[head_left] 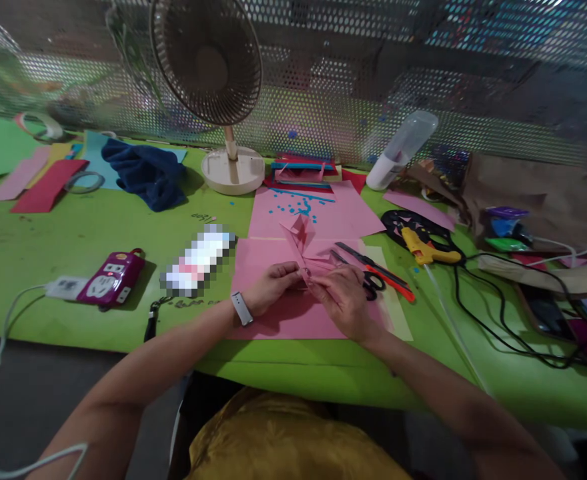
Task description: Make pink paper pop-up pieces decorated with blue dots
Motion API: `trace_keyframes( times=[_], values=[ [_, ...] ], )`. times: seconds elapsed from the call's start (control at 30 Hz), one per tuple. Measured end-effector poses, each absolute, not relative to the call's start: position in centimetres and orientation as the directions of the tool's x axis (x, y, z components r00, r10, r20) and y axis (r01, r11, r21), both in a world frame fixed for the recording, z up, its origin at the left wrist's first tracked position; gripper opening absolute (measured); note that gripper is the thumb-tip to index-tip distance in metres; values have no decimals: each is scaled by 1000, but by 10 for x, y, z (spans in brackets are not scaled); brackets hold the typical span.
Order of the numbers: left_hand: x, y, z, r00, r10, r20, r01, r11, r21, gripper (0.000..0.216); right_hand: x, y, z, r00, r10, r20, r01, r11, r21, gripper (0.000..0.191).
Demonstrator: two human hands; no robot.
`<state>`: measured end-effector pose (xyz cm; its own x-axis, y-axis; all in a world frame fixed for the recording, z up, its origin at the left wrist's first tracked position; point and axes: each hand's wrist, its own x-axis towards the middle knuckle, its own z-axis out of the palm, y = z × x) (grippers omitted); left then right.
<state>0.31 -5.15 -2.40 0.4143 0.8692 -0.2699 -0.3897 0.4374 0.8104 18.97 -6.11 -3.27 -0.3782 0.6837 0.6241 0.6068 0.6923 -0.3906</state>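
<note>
Between my two hands is a folded pink paper piece, its pointed folds standing up above my fingers. My left hand, with a watch on the wrist, pinches its lower left side. From the right, my right hand grips the same piece with thumb and fingers close together. Both hands are over a pink paper sheet on the table. Just beyond my right hand lie scissors with black handles and an orange-handled cutter. My fingers partly hide the paper's lower end.
A fan stands at the back. To the right are a yellow glue gun with its cord and a tilted clear-topped bottle. On the left lie a purple power socket, a blurred-out phone-like object and a blue cloth.
</note>
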Motion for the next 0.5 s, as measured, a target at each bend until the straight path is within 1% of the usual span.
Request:
trace_keyframes(
  times=[0.1, 0.2, 0.37, 0.43, 0.5],
  values=[
    [3, -52, -24, 421, 871, -252, -417, 433, 799, 41, 190, -60, -33, -362, 692, 624, 607, 683, -406, 21],
    [3, -52, -24, 443, 861, -251, -429, 449, 784, 40, 191, -59, -35, -379, 687, 620, 609, 689, -392, 22],
    [2, -53, -25, 463, 843, -275, -466, 495, 733, 33, 190, -59, -32, -370, 686, 627, 617, 686, -387, 20],
    [2, -54, -24, 462, 849, -255, -479, 481, 734, 29, 189, -59, -30, -376, 679, 630, 614, 692, -379, 21],
    [3, -54, -23, 448, 862, -237, -466, 451, 761, 28, 188, -60, -28, -370, 669, 644, 609, 699, -376, 22]
  ],
)
